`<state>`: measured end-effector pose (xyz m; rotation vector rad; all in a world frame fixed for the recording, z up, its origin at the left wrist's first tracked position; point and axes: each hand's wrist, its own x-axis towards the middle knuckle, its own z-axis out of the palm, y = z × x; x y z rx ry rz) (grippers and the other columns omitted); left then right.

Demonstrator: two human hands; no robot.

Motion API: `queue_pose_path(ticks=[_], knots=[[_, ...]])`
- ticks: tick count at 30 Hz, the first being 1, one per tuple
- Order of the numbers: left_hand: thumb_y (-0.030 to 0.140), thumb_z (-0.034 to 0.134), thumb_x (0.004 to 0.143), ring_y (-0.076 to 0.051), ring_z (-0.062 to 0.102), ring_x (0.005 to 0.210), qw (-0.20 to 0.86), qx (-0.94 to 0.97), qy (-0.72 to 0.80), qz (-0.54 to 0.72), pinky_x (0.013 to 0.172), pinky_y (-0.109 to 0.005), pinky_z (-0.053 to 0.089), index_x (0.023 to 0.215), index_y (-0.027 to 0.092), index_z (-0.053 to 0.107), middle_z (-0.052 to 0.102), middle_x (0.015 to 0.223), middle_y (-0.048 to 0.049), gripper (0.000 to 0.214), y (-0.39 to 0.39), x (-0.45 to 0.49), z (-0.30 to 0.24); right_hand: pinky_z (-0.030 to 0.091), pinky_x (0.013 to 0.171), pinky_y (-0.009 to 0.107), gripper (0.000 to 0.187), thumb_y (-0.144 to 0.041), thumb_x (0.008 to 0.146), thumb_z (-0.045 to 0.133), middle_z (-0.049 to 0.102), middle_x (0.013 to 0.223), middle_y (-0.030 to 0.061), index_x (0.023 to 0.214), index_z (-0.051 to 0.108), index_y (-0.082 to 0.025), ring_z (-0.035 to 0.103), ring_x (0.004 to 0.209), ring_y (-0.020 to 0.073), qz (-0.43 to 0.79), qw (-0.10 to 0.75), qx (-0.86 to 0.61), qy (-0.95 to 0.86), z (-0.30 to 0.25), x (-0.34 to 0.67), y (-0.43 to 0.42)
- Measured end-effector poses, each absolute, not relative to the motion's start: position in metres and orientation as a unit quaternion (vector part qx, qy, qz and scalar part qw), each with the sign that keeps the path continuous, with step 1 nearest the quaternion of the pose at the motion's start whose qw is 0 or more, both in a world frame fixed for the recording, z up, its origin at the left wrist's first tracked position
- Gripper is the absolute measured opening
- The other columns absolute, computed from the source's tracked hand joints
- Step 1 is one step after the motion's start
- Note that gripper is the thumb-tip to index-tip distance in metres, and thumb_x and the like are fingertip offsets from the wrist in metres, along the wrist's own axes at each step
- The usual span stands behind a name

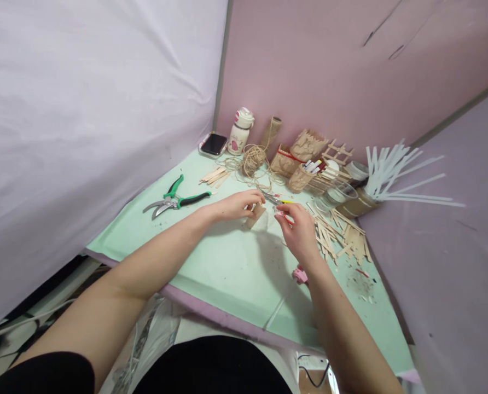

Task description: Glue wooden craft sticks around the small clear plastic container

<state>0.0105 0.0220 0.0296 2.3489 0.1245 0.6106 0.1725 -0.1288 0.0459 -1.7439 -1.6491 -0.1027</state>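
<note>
My left hand (240, 204) is closed around the edge of a small flat wooden piece (255, 216), which stands upright on the green tabletop (223, 251). To its right, my right hand (300, 227) is closed in a pinch. A tiny pale bit shows at its fingertips, too small to name, and something red shows beside them. Just beyond both hands lie scissors (269, 198), their blades toward the left hand. Near the right wrist sits a pink object (300, 274), partly covered by the forearm.
Green-handled pruning shears (172, 201) lie at left. Behind stand a phone (213, 144), a bottle (240, 131), a twine ball (254, 160) and carved wooden holders (301, 178). At right are loose wooden sticks (328, 235) and white glue sticks (391, 175) in a container.
</note>
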Motion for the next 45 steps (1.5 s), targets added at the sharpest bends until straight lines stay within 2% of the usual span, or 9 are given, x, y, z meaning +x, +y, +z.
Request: queue_pose_path(ticks=[11,13,16,21,25,30,36,40,45], knots=[[0.01,0.054,0.077,-0.013,0.061,0.085,0.372,0.906,0.045,0.195,0.076,-0.028,0.049,0.081,0.014,0.062,0.051,0.13,-0.0116,0.01,0.024,-0.001,0.042,0.045,0.082,0.04,0.016,-0.033,0.087,0.057,0.069,0.094,0.0082,0.093,0.064,-0.021,0.063,0.088,0.0251,-0.098,0.365,-0.728,-0.572,0.071,0.228,-0.181],[0.015,0.058,0.078,-0.016,0.06,0.097,0.36,0.913,0.049,0.187,0.08,-0.029,0.048,0.085,0.015,0.063,0.05,0.131,-0.0118,0.009,0.025,-0.001,0.043,0.045,0.081,0.04,0.015,-0.033,0.086,0.057,0.071,0.092,0.0078,0.09,0.065,-0.021,0.064,0.088,0.0253,-0.086,0.351,-0.746,-0.56,0.071,0.237,-0.188],[0.026,0.07,0.073,-0.02,0.056,0.106,0.346,0.918,0.071,0.181,0.082,-0.029,0.049,0.102,0.018,0.062,0.044,0.138,-0.0116,0.031,0.024,-0.003,0.045,0.045,0.079,0.04,0.013,-0.032,0.085,0.057,0.072,0.088,0.0064,0.083,0.065,-0.022,0.065,0.083,0.0246,-0.064,0.33,-0.757,-0.561,0.069,0.245,-0.195],[0.046,0.079,0.065,-0.015,0.058,0.089,0.336,0.916,0.132,0.177,0.084,-0.034,0.051,0.124,0.022,0.053,0.032,0.145,-0.0123,0.068,0.024,-0.006,0.047,0.044,0.079,0.04,0.017,-0.035,0.086,0.056,0.071,0.086,0.0067,0.08,0.066,-0.022,0.064,0.082,0.0241,-0.086,0.326,-0.77,-0.542,0.071,0.265,-0.207],[0.052,0.076,0.066,-0.024,0.054,0.11,0.327,0.915,0.146,0.185,0.089,-0.039,0.052,0.139,0.028,0.04,0.031,0.147,-0.0123,0.085,0.024,-0.007,0.048,0.046,0.076,0.039,0.023,-0.04,0.085,0.053,0.071,0.084,0.0087,0.079,0.065,-0.021,0.063,0.079,0.0246,-0.107,0.34,-0.796,-0.489,0.07,0.293,-0.229],[0.052,0.077,0.066,-0.034,0.04,0.134,0.369,0.897,0.177,0.167,0.109,-0.052,0.038,0.152,0.032,0.004,0.02,0.156,-0.0152,0.115,0.021,-0.003,0.038,0.047,0.063,0.036,0.027,-0.041,0.084,0.05,0.071,0.078,0.0091,0.078,0.066,-0.021,0.063,0.069,0.0234,-0.106,0.331,-0.826,-0.444,0.053,0.322,-0.259],[0.044,0.076,0.07,-0.035,0.037,0.139,0.409,0.88,0.187,0.152,0.108,-0.056,0.038,0.152,0.037,-0.002,0.022,0.156,-0.0145,0.113,0.022,0.005,0.022,0.05,0.066,0.035,0.021,-0.029,0.085,0.051,0.071,0.077,0.0074,0.077,0.067,-0.017,0.065,0.071,0.0214,-0.069,0.288,-0.856,-0.424,0.026,0.35,-0.258],[0.036,0.074,0.073,-0.034,0.033,0.142,0.46,0.855,0.177,0.165,0.109,-0.06,0.035,0.15,0.042,-0.004,0.02,0.158,-0.0128,0.11,0.024,0.008,0.02,0.053,0.076,0.036,0.016,-0.027,0.091,0.057,0.07,0.089,0.0056,0.089,0.067,-0.014,0.066,0.082,0.0186,-0.032,0.228,-0.877,-0.421,0.014,0.369,-0.235],[0.04,0.077,0.072,-0.036,0.027,0.145,0.458,0.856,0.174,0.165,0.111,-0.06,0.033,0.15,0.043,-0.009,0.015,0.161,-0.0131,0.116,0.027,0.006,0.019,0.055,0.084,0.041,0.033,-0.035,0.094,0.059,0.062,0.119,0.008,0.12,0.058,-0.016,0.063,0.1,0.0205,-0.005,0.15,-0.9,-0.409,0.006,0.384,-0.209]])
